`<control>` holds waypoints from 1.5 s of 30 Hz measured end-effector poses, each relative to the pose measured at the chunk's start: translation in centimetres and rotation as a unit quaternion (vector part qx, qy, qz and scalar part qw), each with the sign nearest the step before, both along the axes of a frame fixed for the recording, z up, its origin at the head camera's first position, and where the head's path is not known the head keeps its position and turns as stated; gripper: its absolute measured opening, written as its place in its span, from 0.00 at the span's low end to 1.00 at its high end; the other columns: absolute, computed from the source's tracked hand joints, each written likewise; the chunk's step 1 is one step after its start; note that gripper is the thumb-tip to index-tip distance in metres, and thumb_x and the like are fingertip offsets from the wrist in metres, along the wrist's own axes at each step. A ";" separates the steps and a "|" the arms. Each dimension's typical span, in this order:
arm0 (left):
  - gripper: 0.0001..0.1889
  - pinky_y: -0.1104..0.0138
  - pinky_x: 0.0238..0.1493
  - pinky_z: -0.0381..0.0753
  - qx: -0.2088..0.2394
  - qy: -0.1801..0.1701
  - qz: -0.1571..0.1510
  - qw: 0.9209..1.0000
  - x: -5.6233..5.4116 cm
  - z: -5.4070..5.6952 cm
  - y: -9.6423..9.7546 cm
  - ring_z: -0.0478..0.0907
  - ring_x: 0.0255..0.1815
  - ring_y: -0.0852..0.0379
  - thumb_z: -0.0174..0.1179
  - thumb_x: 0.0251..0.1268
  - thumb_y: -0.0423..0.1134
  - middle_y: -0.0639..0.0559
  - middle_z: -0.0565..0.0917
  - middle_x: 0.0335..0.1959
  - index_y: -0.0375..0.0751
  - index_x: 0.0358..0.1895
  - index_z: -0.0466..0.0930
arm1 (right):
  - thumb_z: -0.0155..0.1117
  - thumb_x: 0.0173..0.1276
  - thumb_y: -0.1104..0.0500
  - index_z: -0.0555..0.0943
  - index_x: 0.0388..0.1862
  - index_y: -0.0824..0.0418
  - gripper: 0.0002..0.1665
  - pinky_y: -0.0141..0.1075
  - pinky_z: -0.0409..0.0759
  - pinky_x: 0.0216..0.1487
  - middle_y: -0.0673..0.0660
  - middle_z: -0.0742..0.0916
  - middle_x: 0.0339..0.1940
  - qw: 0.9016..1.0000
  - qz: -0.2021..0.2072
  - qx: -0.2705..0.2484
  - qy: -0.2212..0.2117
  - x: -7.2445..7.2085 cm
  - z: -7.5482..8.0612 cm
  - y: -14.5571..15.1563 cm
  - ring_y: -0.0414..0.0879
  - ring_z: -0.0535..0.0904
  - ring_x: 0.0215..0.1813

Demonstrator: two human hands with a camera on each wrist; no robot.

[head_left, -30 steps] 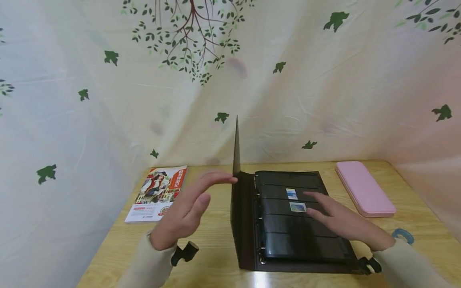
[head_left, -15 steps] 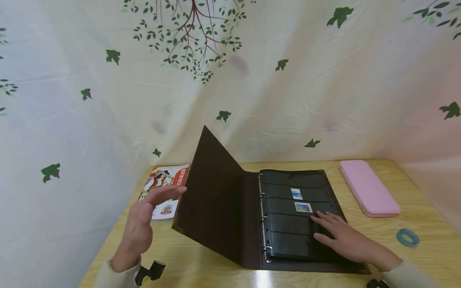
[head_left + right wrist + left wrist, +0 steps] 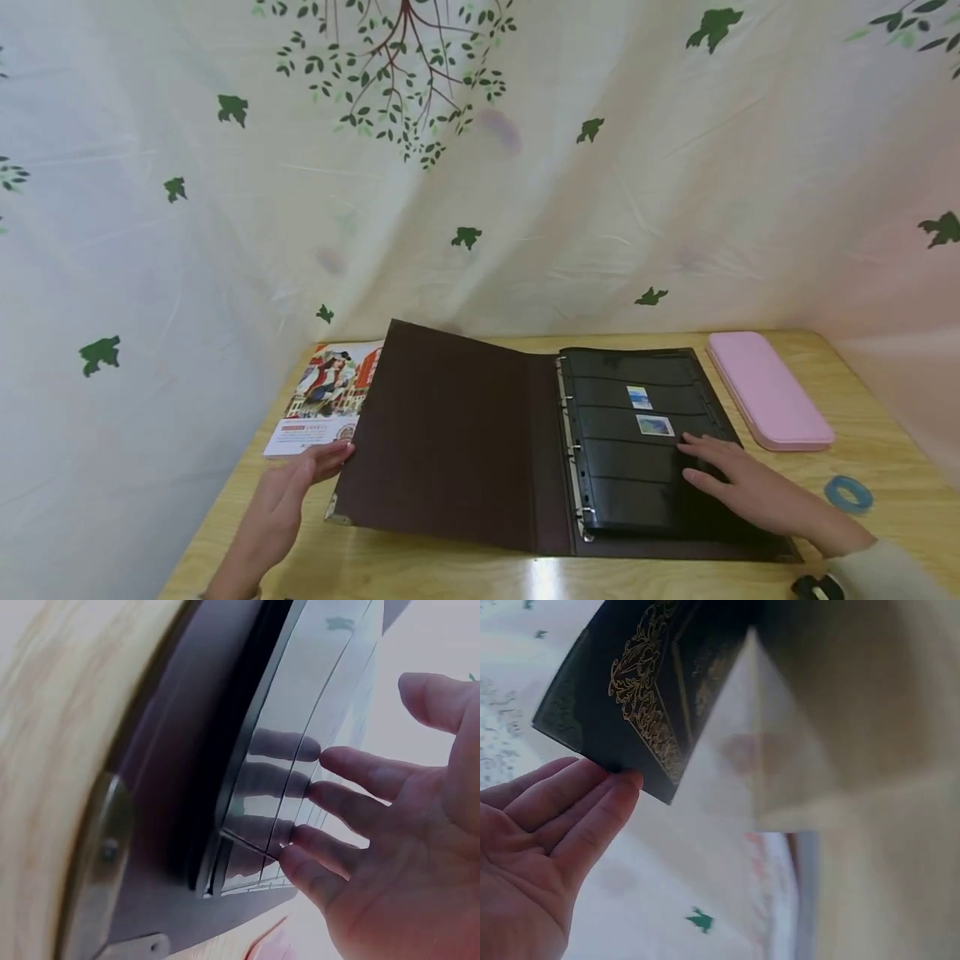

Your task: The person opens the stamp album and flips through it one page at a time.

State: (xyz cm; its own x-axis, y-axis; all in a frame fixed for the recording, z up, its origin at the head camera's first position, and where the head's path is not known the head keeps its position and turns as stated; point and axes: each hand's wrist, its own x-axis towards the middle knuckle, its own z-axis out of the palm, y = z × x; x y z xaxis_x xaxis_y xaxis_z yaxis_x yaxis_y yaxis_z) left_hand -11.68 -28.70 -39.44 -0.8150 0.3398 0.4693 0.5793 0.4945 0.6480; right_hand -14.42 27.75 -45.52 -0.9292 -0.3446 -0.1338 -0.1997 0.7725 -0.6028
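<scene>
A dark brown ring binder (image 3: pixel 450 433) lies with its front cover swung left, still tilted above the table. My left hand (image 3: pixel 281 504) touches the cover's left edge with straight fingers. Gold ornament on the cover's outer face (image 3: pixel 641 697) shows above those fingers in the left wrist view. On the right, black pocket pages (image 3: pixel 630 462) sit on metal rings and hold two small stamps, an upper stamp (image 3: pixel 639 397) and a lower stamp (image 3: pixel 655 426). My right hand (image 3: pixel 750 487) rests its spread fingertips on the page's right side; their reflections show in the right wrist view.
A colourful booklet (image 3: pixel 330 392) lies at the back left, partly behind the raised cover. To the binder's right are a pink case (image 3: pixel 768 392) and a blue ring (image 3: pixel 848 494), possibly a tape roll. A patterned curtain (image 3: pixel 562 208) hangs behind the wooden table (image 3: pixel 420 575).
The binder's cover has swung from upright down to the left, with my left hand moving along at its edge. My right hand has come down onto the page, and the binder has shifted slightly right.
</scene>
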 end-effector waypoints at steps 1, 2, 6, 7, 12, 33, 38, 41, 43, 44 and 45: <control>0.20 0.73 0.50 0.75 0.000 -0.017 0.007 1.000 0.0 -0.5 0.0 0.80 0.49 0.53 0.32 0.75 0.25 0.38 0.81 0.50 0.28 0.54 0.76 | 0.51 0.70 0.39 0.69 0.66 0.67 0.39 0.67 0.60 0.56 0.71 0.65 0.69 1.000 -0.004 -0.001 0.001 0.0 0.0 0.2 0.72 0.54 0.67; 0.19 0.71 0.49 0.76 0.000 -0.033 0.014 0.999 -0.1 -1.0 0.0 0.80 0.49 0.53 0.33 0.75 0.26 0.39 0.81 0.49 0.28 0.54 0.76 | 0.51 0.70 0.39 0.69 0.66 0.67 0.39 0.67 0.60 0.55 0.72 0.65 0.68 1.000 -0.005 -0.001 0.003 0.0 0.1 0.3 0.72 0.54 0.67; 0.18 0.65 0.49 0.78 -0.009 -0.116 0.033 0.993 -0.6 -2.6 0.2 0.79 0.51 0.48 0.36 0.78 0.32 0.40 0.81 0.51 0.27 0.54 0.75 | 0.52 0.70 0.40 0.69 0.66 0.67 0.38 0.67 0.61 0.54 0.72 0.65 0.68 1.000 -0.012 0.002 0.008 0.1 0.0 0.9 0.72 0.55 0.67; 0.19 0.63 0.50 0.77 -0.013 -0.138 0.040 0.990 -0.8 -2.9 0.3 0.78 0.52 0.47 0.36 0.78 0.33 0.39 0.81 0.51 0.27 0.55 0.75 | 0.52 0.70 0.39 0.69 0.66 0.67 0.38 0.67 0.61 0.54 0.72 0.65 0.68 1.000 -0.013 0.002 0.007 0.2 0.0 1.0 0.72 0.55 0.67; 0.18 0.58 0.53 0.75 -0.085 -0.209 0.089 0.970 -1.3 -4.1 0.7 0.76 0.54 0.48 0.40 0.78 0.37 0.45 0.81 0.51 0.31 0.55 0.76 | 0.52 0.71 0.41 0.67 0.67 0.66 0.37 0.64 0.65 0.53 0.71 0.67 0.66 1.000 -0.018 -0.011 0.020 0.3 0.0 1.3 0.71 0.60 0.65; 0.17 0.51 0.54 0.71 -0.191 -0.261 0.132 0.937 -1.8 -5.1 1.8 0.75 0.52 0.51 0.43 0.77 0.44 0.53 0.80 0.48 0.41 0.55 0.77 | 0.54 0.73 0.51 0.66 0.63 0.76 0.32 0.63 0.70 0.46 0.78 0.72 0.59 0.991 -0.097 -0.008 0.094 1.4 0.0 3.1 0.75 0.69 0.54; 0.15 0.52 0.53 0.72 -0.189 -0.255 0.127 0.940 -1.7 -4.9 1.7 0.75 0.52 0.52 0.44 0.76 0.43 0.53 0.80 0.48 0.42 0.54 0.77 | 0.56 0.72 0.51 0.63 0.64 0.78 0.35 0.63 0.68 0.48 0.77 0.73 0.57 0.990 -0.107 0.001 0.095 1.6 -0.3 3.0 0.73 0.67 0.58; 0.15 0.52 0.54 0.72 -0.182 -0.254 0.123 0.942 -1.7 -4.9 1.6 0.75 0.53 0.52 0.44 0.76 0.42 0.53 0.80 0.49 0.42 0.54 0.77 | 0.56 0.72 0.51 0.58 0.67 0.80 0.39 0.63 0.66 0.49 0.77 0.73 0.57 0.989 -0.110 0.000 0.097 1.6 -0.5 2.9 0.72 0.66 0.58; 0.15 0.52 0.54 0.72 -0.178 -0.258 0.121 0.942 -1.7 -4.9 1.6 0.75 0.54 0.52 0.44 0.76 0.42 0.52 0.80 0.49 0.42 0.54 0.77 | 0.55 0.73 0.52 0.55 0.68 0.80 0.40 0.64 0.65 0.50 0.77 0.73 0.58 0.990 -0.110 -0.003 0.094 1.7 -0.5 2.9 0.73 0.64 0.59; 0.15 0.52 0.54 0.72 -0.177 -0.261 0.120 0.941 -1.7 -4.9 1.6 0.75 0.54 0.51 0.44 0.76 0.42 0.51 0.80 0.50 0.41 0.54 0.77 | 0.54 0.73 0.52 0.55 0.68 0.79 0.39 0.64 0.65 0.50 0.77 0.72 0.58 0.990 -0.110 -0.004 0.092 1.7 -0.6 2.9 0.73 0.64 0.59; 0.15 0.52 0.54 0.72 -0.175 -0.264 0.119 0.941 -1.7 -4.9 1.6 0.75 0.54 0.51 0.44 0.76 0.42 0.51 0.80 0.50 0.41 0.54 0.76 | 0.54 0.73 0.53 0.57 0.68 0.78 0.37 0.64 0.64 0.49 0.77 0.72 0.58 0.989 -0.111 -0.005 0.093 1.7 -0.6 3.0 0.73 0.63 0.59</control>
State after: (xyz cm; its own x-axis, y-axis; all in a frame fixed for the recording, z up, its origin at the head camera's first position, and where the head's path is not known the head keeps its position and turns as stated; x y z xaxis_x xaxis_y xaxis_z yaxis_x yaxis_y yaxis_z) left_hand -13.38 -27.06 -44.35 -0.9757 0.1770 -0.1292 0.0682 0.8055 0.5887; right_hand -12.69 30.71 -46.12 -0.9903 -0.1302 0.0486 -0.1341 0.8039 -0.5795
